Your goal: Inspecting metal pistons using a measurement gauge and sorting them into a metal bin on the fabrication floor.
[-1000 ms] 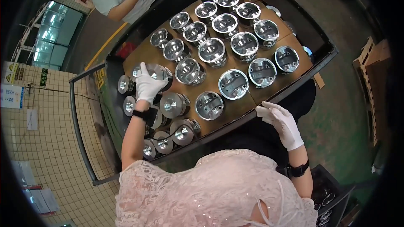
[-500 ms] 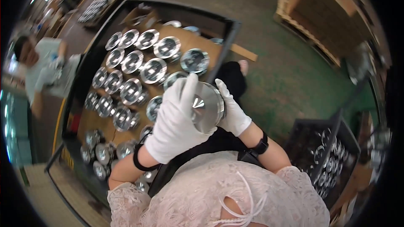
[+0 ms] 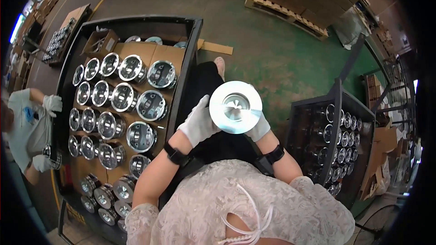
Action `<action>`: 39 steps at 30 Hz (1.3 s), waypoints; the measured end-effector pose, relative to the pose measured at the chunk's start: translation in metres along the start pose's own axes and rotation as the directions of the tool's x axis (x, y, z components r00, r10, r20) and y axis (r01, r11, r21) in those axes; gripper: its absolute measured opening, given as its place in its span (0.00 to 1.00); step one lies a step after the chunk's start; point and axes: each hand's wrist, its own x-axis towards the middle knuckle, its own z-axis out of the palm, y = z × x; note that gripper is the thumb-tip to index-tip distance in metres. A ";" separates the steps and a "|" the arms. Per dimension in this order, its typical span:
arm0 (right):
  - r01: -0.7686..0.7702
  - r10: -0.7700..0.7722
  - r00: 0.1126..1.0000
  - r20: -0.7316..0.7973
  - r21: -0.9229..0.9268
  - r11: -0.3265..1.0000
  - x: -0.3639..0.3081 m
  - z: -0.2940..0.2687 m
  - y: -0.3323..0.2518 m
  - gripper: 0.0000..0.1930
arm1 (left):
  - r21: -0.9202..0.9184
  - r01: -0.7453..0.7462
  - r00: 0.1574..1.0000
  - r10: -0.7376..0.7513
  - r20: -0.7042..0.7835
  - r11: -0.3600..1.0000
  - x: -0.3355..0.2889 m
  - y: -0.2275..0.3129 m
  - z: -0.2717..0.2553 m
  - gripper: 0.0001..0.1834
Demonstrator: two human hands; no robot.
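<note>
"Holding one metal piston [image 3: 235, 90] between both gloved hands, aren't you?"

"You are: your left hand [image 3: 199, 121] cups its left side, your right hand [image 3: 260, 128] supports it from the lower right, most fingers hidden behind it. It's held in front of your torso, apart from the left cart [image 3: 187, 70] and off its right edge, with the bright round face up."

"How should it handle for you?"

"Judging by the bare metal, expect it fairly heavy and stiff, with no give. Smooth sides under cloth gloves could be slippery. It probably won't shatter, but a knock could mark that polished face."

"Where would you take hold, then?"

"Around the side wall, palms opposite each other, some fingers underneath to bear the weight."

"Which edges should you watch?"

"On your left, that cart's raised right edge, with rows of pistons [image 3: 107, 126] close together inside. On your right, the right cart [image 3: 336, 118] with its raised dark frame. Your most generous room looks to be over the green floor [image 3: 263, 59] between them. Mind the cardboard strip [image 3: 218, 47] beside the left cart's far right corner."

"And a co-worker [image 3: 29, 124] is past the left cart's left edge, so give that side space."
</note>
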 end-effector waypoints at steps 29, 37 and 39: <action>0.148 -0.134 0.986 0.100 -0.146 0.978 0.014 -0.022 0.029 0.30 | 0.665 -0.746 0.404 0.818 0.409 0.035 -0.017 0.035 0.022 0.19; 0.216 -0.207 0.976 0.068 -0.209 0.954 0.005 -0.017 0.019 0.44 | 0.868 -0.469 0.551 0.715 0.430 -0.161 -0.023 0.043 0.020 0.12; 0.020 -0.008 0.985 0.171 -0.066 0.998 -0.001 -0.028 0.029 0.44 | 0.759 -0.231 0.559 0.555 0.616 -0.609 -0.029 0.047 0.015 0.23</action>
